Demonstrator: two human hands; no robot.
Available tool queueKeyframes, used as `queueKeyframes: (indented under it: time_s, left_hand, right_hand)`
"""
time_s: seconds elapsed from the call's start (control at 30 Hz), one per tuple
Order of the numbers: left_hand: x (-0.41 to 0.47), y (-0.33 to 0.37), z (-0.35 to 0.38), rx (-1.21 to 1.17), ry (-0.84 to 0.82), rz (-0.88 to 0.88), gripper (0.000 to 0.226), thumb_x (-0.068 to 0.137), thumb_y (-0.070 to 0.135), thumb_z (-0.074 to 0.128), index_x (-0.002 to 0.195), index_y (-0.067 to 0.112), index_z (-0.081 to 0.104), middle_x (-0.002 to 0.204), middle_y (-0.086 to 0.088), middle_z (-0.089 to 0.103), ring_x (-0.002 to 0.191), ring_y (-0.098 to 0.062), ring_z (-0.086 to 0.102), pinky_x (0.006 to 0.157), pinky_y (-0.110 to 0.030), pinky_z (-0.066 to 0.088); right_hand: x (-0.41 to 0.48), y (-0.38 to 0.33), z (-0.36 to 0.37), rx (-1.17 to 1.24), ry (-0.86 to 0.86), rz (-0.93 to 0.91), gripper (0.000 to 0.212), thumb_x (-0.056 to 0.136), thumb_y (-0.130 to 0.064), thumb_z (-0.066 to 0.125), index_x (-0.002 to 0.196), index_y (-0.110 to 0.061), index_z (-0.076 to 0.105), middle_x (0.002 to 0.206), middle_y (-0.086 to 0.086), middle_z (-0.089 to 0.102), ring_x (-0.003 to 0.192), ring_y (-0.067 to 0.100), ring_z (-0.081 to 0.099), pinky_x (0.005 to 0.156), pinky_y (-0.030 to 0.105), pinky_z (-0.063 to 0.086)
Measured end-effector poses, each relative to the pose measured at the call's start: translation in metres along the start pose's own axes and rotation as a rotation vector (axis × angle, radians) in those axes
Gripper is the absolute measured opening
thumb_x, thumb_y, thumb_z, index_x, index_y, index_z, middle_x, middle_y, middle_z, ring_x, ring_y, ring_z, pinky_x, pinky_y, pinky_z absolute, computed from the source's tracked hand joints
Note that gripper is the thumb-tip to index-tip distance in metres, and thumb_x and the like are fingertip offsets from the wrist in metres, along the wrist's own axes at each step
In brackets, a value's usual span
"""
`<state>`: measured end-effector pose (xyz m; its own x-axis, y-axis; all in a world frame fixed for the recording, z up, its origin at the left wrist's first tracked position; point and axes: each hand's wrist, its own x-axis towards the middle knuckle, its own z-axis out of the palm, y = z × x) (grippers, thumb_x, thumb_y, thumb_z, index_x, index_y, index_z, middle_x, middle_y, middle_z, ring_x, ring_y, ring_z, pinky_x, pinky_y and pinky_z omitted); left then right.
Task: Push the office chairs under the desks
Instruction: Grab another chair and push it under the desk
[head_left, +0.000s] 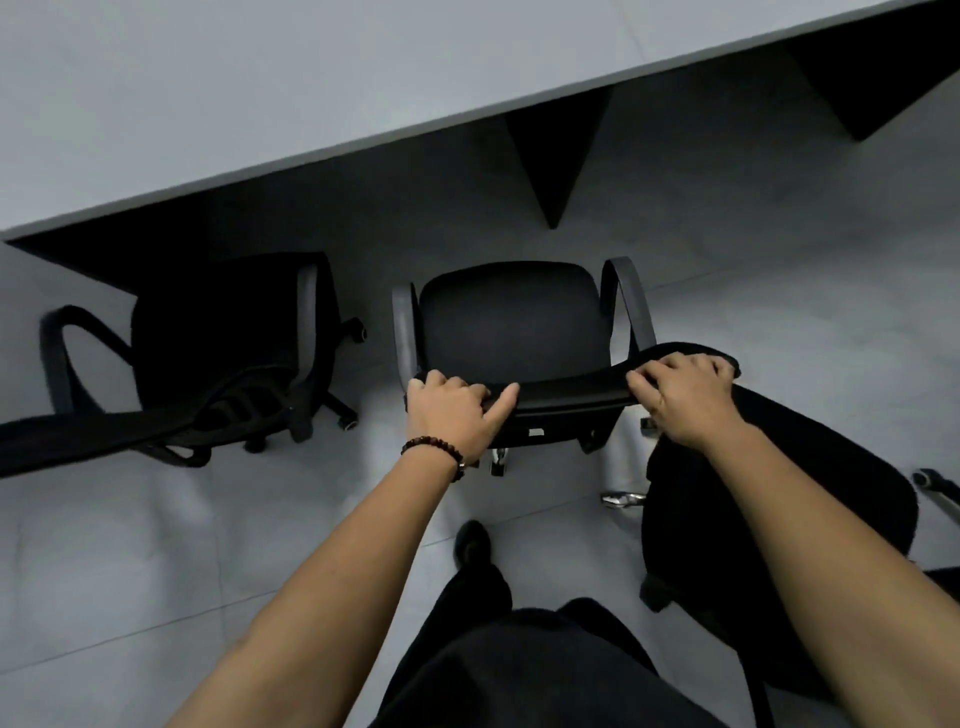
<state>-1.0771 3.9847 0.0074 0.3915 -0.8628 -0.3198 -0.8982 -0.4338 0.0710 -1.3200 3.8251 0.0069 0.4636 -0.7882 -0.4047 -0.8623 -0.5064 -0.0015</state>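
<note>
A black office chair (511, 317) with grey armrests stands in the middle, facing the grey desk (311, 88), its seat just short of the desk edge. My left hand (452, 410), with a bead bracelet at the wrist, grips the left end of the chair's backrest top. My right hand (685, 397) grips the right end of the same backrest. A second black chair (223, 343) stands to the left, its seat partly under the desk.
Dark desk legs (556, 156) hang below the desk edge ahead of the middle chair. Another black chair (769, 519) sits close on the right beside my arm. My shoe (470, 543) is on the grey tiled floor behind the chair.
</note>
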Motion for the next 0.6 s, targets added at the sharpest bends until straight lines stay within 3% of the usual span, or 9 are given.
queueKeyframes:
  time_s: [0.07, 0.23, 0.37, 0.6]
  left_hand:
    - [0.025, -0.005, -0.007, -0.007, -0.005, -0.02, 0.076, 0.085, 0.071, 0.005, 0.107, 0.036, 0.069, 0.1, 0.005, 0.07, 0.103, -0.022, 0.052, 0.082, -0.04, 0.031]
    - [0.084, -0.01, -0.024, -0.037, -0.018, -0.093, 0.073, 0.085, 0.072, 0.008, 0.108, 0.037, 0.068, 0.105, 0.006, 0.069, 0.109, -0.021, 0.052, 0.091, -0.043, 0.027]
    - [0.127, -0.005, -0.033, -0.014, 0.023, -0.16, 0.07, 0.085, 0.069, 0.01, 0.107, 0.038, 0.068, 0.104, 0.003, 0.068, 0.105, -0.022, 0.054, 0.088, -0.042, 0.03]
    - [0.189, -0.004, -0.058, -0.028, 0.085, -0.283, 0.066, 0.086, 0.062, 0.011, 0.096, 0.038, 0.071, 0.096, 0.003, 0.069, 0.098, -0.021, 0.057, 0.084, -0.04, 0.032]
  right_hand:
    - [0.026, -0.006, -0.011, 0.025, 0.036, 0.003, 0.074, 0.079, -0.063, 0.005, 0.115, -0.035, 0.064, 0.122, 0.004, 0.057, 0.116, 0.03, 0.044, 0.098, 0.042, 0.02]
    - [0.093, -0.011, -0.043, 0.014, 0.034, -0.042, 0.079, 0.076, -0.063, 0.001, 0.113, -0.032, 0.064, 0.121, 0.004, 0.058, 0.116, 0.03, 0.043, 0.098, 0.042, 0.02]
    - [0.152, -0.005, -0.062, 0.001, 0.074, -0.097, 0.076, 0.08, -0.064, 0.004, 0.105, -0.029, 0.067, 0.114, 0.003, 0.06, 0.112, 0.03, 0.045, 0.099, 0.042, 0.02]
    - [0.237, -0.009, -0.098, -0.032, 0.065, -0.219, 0.055, 0.094, -0.058, 0.023, 0.107, -0.027, 0.067, 0.112, 0.008, 0.061, 0.11, 0.033, 0.047, 0.099, 0.044, 0.022]
